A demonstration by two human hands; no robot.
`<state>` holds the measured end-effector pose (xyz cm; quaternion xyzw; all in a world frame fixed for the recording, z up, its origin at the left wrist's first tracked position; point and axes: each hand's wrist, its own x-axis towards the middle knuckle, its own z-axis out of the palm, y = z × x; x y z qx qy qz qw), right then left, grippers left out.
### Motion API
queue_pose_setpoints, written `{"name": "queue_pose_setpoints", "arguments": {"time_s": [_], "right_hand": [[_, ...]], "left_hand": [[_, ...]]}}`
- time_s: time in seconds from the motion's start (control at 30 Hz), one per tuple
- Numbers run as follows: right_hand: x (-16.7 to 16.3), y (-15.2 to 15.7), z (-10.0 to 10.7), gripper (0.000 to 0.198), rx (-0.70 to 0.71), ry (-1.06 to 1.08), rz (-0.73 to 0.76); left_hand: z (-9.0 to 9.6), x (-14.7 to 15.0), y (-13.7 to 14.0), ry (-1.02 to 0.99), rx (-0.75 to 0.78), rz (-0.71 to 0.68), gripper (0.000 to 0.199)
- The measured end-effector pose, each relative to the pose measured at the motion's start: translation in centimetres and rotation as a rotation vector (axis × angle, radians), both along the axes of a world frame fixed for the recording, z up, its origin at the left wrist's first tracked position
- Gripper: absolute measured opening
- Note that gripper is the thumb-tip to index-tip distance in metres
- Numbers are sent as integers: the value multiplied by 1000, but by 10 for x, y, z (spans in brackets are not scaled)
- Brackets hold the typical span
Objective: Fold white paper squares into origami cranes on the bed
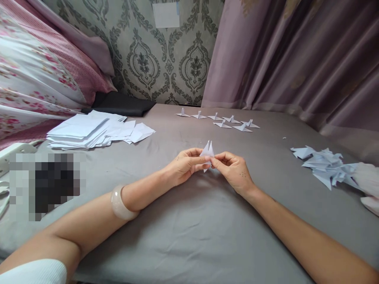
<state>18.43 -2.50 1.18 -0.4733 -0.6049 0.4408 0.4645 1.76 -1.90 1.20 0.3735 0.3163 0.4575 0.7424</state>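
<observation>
Between my hands, above the grey cloth, is a small folded white paper figure, its two narrow points sticking up and another point hanging below. My left hand pinches it from the left between thumb and fingers; a pale bangle circles that forearm. From the right, the thumb and fingertips of my right hand pinch the paper near its lower middle. Fingers cover part of the folds. Beyond the hands, several finished-looking white paper cranes stand in two loose rows.
At left lies a pile of white paper sheets, with a black folded item behind it. A heap of folded paper pieces sits at right. A white power strip is at the left edge. Purple curtains hang behind.
</observation>
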Motion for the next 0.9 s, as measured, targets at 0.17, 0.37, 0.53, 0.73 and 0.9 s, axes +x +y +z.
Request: {"name": "queue_pose_setpoints", "arguments": {"time_s": [0.17, 0.37, 0.53, 0.73, 0.9], "right_hand": [[0, -1, 1, 30, 37, -42, 33], [4, -1, 9, 26, 125, 43, 112], [4, 1, 5, 17, 173, 43, 106], [3, 0, -1, 20, 189, 2, 39], [0, -2, 0, 16, 231, -18, 11]], "left_hand": [[4, 3, -3, 52, 25, 60, 24], [6, 3, -8, 219, 223, 96, 27], [9, 4, -11, 343, 323, 126, 28], [7, 4, -10, 413, 390, 144, 27], [7, 5, -10, 443, 394, 180, 26]]}}
